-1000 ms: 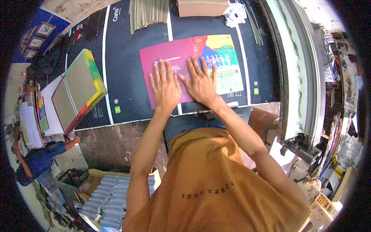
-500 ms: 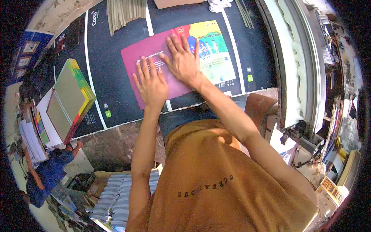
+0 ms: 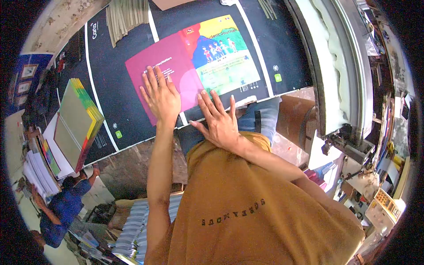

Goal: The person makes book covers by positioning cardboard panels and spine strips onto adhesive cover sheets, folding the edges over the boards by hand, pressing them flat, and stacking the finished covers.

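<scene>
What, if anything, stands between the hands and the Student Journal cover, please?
Nothing visible does: the left hand lies on the maroon half of the cover, and the right hand overlaps its near edge; contact there is unclear.

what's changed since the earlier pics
The right hand has drawn back from the middle of the printed cover toward the wearer, its fingertips now at the cover's near edge. Nothing has been gripped or let go. The left hand stays flat on the maroon half, and the cover still lies open on the dark table.

Left fingers (image 3: pixel 153 79) on journal cover (image 3: pixel 192 66), black tabletop (image 3: pixel 110 88)
</scene>
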`<action>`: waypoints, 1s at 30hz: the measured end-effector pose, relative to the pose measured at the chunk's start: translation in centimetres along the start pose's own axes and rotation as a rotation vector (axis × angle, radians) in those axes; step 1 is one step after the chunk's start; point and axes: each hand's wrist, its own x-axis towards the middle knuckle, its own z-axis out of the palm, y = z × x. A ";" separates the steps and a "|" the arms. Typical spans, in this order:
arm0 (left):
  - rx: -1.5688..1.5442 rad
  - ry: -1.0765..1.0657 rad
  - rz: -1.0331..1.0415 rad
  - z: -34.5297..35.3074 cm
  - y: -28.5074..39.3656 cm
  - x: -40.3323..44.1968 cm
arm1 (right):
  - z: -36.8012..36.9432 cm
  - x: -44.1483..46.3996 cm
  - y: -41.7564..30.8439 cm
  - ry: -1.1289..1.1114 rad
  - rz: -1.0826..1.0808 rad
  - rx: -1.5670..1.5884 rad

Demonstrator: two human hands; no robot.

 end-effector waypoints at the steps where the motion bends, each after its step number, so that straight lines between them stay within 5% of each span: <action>1: 0.002 -0.007 0.000 -0.1 0.0 0.0 | 0.2 -0.2 0.0 -0.002 -0.001 -0.016; 15: -0.009 -0.066 0.010 -0.8 -0.1 0.1 | -0.8 -1.0 0.1 -0.098 0.035 0.026; 23: -0.002 -0.056 0.035 -0.7 -0.1 0.0 | -4.8 -1.3 9.6 -0.007 0.325 -0.122; 30: 0.036 -0.113 0.009 -1.1 0.3 0.2 | -4.5 -1.3 11.0 0.091 0.292 -0.148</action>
